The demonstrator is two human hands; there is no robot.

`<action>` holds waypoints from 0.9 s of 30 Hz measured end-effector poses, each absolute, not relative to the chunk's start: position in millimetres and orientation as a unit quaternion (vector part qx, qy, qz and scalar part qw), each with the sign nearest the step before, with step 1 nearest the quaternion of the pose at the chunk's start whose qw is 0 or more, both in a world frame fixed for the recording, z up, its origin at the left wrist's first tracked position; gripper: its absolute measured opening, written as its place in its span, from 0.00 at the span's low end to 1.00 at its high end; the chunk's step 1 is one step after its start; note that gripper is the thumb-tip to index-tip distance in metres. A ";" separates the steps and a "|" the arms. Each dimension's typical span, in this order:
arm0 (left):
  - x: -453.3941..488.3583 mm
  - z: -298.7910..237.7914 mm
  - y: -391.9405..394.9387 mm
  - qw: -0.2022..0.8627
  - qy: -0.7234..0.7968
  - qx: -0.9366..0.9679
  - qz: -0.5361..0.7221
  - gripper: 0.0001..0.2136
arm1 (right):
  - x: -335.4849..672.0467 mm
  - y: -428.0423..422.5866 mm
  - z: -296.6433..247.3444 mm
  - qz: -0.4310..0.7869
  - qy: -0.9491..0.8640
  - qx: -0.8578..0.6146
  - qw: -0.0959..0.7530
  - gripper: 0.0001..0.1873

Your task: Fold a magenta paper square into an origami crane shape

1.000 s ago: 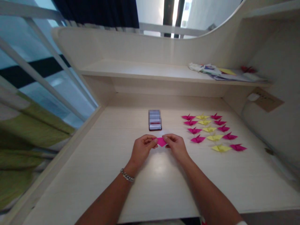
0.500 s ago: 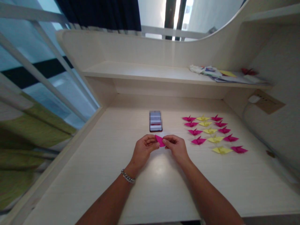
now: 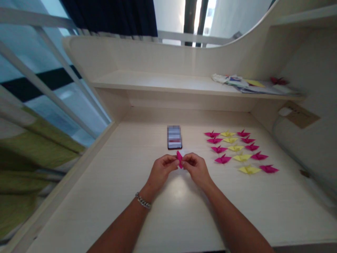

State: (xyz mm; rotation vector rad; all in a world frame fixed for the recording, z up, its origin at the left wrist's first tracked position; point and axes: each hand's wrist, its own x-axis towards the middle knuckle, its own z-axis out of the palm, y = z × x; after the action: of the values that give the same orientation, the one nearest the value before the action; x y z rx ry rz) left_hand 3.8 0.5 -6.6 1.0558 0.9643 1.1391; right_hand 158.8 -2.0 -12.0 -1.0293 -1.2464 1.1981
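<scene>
A small folded piece of pink paper is held upright above the desk, between both hands. My left hand pinches its left side between thumb and fingers; a chain bracelet circles that wrist. From the other side, my right hand pinches the paper's right edge. The fingertips hide part of the folds. Just beyond the hands lies a phone with a lit, blurred screen. To the right, pink paper cranes and yellow paper cranes sit in three columns.
Behind the white desk runs a raised shelf with papers at its right. A cable hangs from a plug down the right side. White rails and a green cloth are on the left.
The pink paper has turned and now looks narrower and more upright. Both hands have shifted slightly, still pinching it. The cranes and phone stay in place.
</scene>
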 end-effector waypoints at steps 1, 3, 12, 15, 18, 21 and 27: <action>3.9 -6.8 0.2 0.621 0.416 0.449 0.490 0.08 | 159.0 -2.1 -12.6 0.504 -0.527 -0.430 0.532 0.05; 4.1 -7.0 -0.3 0.641 0.406 0.432 0.488 0.09 | 159.5 -1.9 -13.6 0.509 -0.533 -0.429 0.523 0.05; 3.6 -6.0 0.0 0.675 0.382 0.390 0.497 0.09 | 155.9 -4.2 -9.1 0.565 -0.493 -0.426 0.507 0.16; 3.5 -3.9 -1.0 0.682 0.375 0.382 0.498 0.08 | 156.1 -5.4 -5.8 0.564 -0.492 -0.428 0.507 0.15; 3.0 -2.0 -1.2 0.680 0.374 0.384 0.501 0.08 | 157.2 -5.0 -4.6 0.570 -0.490 -0.419 0.510 0.14; 2.7 -1.0 -0.3 0.651 0.399 0.406 0.502 0.08 | 157.3 -3.7 -4.7 0.571 -0.475 -0.424 0.518 0.11; 4.7 -0.6 -0.4 0.544 0.459 0.518 0.474 0.05 | 156.1 -1.3 -9.5 0.534 -0.480 -0.460 0.522 0.09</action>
State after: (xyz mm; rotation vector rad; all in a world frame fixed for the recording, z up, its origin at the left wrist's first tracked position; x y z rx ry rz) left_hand 4.7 -0.4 -0.6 1.2292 1.0894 1.1252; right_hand 156.1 -1.3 -9.5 -1.1009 -1.1502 1.2789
